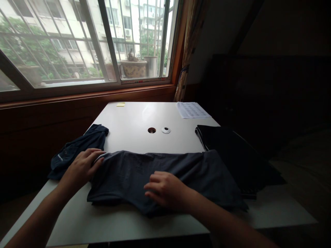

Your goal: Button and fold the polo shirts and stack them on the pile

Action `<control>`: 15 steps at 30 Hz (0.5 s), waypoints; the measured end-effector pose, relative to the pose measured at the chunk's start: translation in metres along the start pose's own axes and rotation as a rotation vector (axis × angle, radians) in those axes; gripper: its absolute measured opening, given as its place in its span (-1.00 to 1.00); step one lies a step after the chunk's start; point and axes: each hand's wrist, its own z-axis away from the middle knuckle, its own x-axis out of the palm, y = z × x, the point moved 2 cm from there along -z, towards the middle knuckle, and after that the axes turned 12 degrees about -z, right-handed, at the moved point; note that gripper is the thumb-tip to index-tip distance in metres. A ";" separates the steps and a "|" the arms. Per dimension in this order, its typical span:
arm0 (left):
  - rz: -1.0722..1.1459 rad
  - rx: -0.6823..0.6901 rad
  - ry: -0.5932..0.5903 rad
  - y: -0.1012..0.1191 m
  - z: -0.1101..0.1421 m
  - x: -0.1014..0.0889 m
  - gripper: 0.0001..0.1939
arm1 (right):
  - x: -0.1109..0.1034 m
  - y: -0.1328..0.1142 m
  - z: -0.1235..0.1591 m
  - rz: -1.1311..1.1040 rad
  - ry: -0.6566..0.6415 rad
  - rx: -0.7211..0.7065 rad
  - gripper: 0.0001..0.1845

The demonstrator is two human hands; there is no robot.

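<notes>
A dark grey-blue pair of trousers [124,182] lies folded sideways across the near part of the white table, with soft creases over its surface. At its upper left corner, my left hand [88,162] has closed its thumb and fingers on the edge, where a thin white strip shows. My right hand [164,187] is above the middle of the cloth, fingers loosely bent and thumb apart, with nothing visible in it. Whether it touches the fabric I cannot tell.
A crumpled navy garment [77,146] lies at the table's left edge, and folded black clothing [232,155] at the right. Farther back on the table [129,120] are a round hole [151,130], a white cap [166,130], printed papers [192,110] and a yellow note [120,104].
</notes>
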 end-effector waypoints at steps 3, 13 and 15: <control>0.033 -0.076 -0.164 -0.018 -0.039 0.019 -0.49 | -0.027 0.050 -0.011 0.080 0.133 0.187 -0.82; 0.188 -0.261 -0.573 -0.027 -0.072 0.040 -0.44 | -0.068 0.162 0.014 -0.029 -0.139 0.611 -0.74; 0.196 -0.284 -0.540 -0.028 -0.070 0.039 -0.45 | -0.070 0.165 0.018 -0.052 -0.159 0.609 -0.73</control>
